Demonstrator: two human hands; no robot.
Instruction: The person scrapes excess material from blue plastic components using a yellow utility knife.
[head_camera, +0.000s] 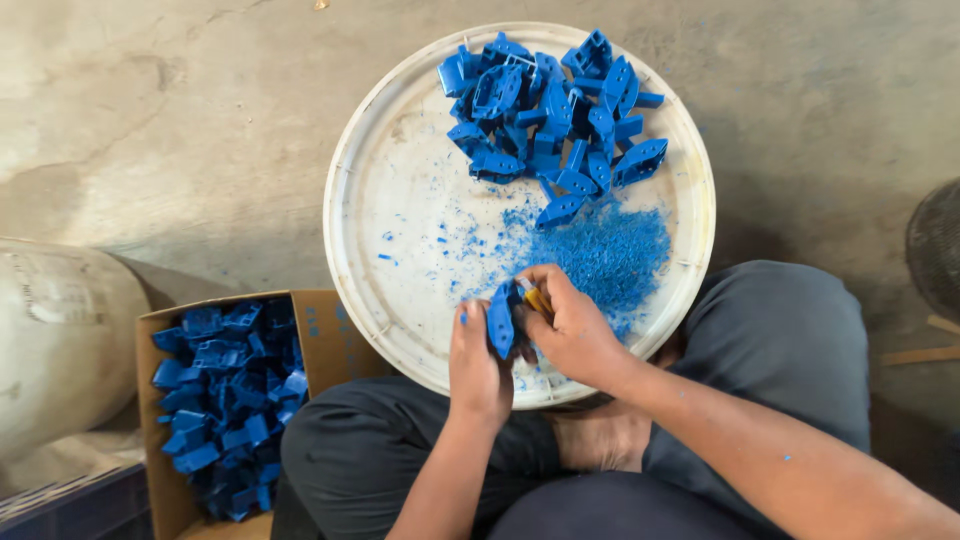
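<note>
- Two hands over round white tray (400, 180): left hand (478, 365) closed round blue part (500, 320); right hand (570, 330) pinches yellow-handled tool (537, 299).
- Blue parts pile (550, 110) at tray's far side, shavings (610, 255) mid-tray.
- Carton (320, 335) of parts left of tray.

Single head-worn view, looking almost straight down from above the seated person's lap. Camera faces the concrete floor (180, 110); the person's knees and forearms enter from the bottom edge, so the bottom of frame is nearest the wearer. Close range: the round white tray (400, 180) fills the centre and reaches near the top edge. The cardboard box (320, 330) sits lower left, cut off by the bottom edge. No second view, so no overlap between views.
</note>
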